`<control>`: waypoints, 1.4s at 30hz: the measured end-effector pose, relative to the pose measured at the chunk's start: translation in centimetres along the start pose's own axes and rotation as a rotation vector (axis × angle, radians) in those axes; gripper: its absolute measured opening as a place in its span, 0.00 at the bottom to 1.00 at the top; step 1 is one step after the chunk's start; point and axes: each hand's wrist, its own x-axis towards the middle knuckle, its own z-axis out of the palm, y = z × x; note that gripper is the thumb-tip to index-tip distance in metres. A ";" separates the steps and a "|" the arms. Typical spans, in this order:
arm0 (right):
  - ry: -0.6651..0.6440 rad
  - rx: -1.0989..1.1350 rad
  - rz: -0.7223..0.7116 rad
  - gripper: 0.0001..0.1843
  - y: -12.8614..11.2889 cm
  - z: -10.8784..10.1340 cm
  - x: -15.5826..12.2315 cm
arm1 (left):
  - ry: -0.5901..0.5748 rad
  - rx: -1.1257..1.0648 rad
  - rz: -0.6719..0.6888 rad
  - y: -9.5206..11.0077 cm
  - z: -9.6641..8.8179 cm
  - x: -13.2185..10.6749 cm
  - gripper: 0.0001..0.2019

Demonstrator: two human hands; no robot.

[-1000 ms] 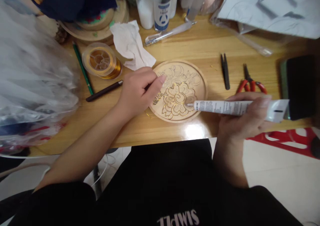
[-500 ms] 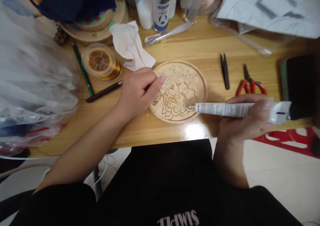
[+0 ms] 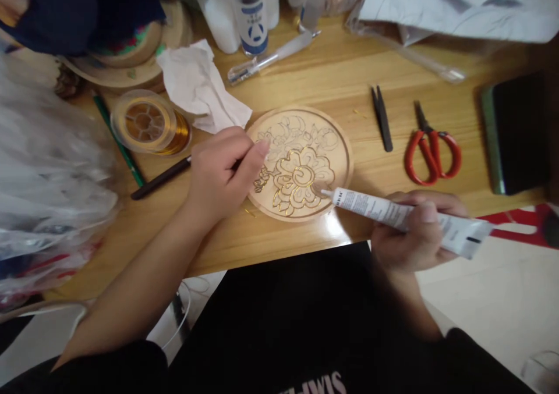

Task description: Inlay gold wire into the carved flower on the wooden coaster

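A round wooden disc (image 3: 340,144) with a pencilled flower pattern, partly lined in gold wire, lies near the table's front edge. My left hand (image 3: 222,170) rests on the disc's left rim, fingers curled, index and thumb pinched on something small and dark I cannot make out. My right hand (image 3: 417,228) grips a white glue tube (image 3: 393,212). The tube's nozzle touches the flower on the disc's lower right.
Black tweezers (image 3: 381,117), red-handled scissors (image 3: 430,146) and a dark phone (image 3: 515,132) lie to the right. A spool of gold wire (image 3: 148,123), green pencil (image 3: 117,144), black pen (image 3: 159,178) and crumpled tissue (image 3: 196,85) sit left; bottles (image 3: 251,10) stand behind.
The view has shifted and tilted slightly. My right hand dropped lower with the tube, now angled up-left toward the disc. The left hand has stayed on the disc's rim.
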 end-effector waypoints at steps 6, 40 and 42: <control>-0.011 -0.043 -0.036 0.08 -0.2 0.5 -0.1 | -0.004 -0.013 0.015 0.0 0.1 0.1 0.21; -0.098 -0.214 0.022 0.10 -1.7 -0.4 0.4 | -0.043 0.006 -0.063 0.3 -0.2 0.1 0.22; -0.124 -0.184 0.046 0.09 -1.7 -0.3 0.4 | -0.042 0.013 -0.062 0.3 -0.2 0.1 0.22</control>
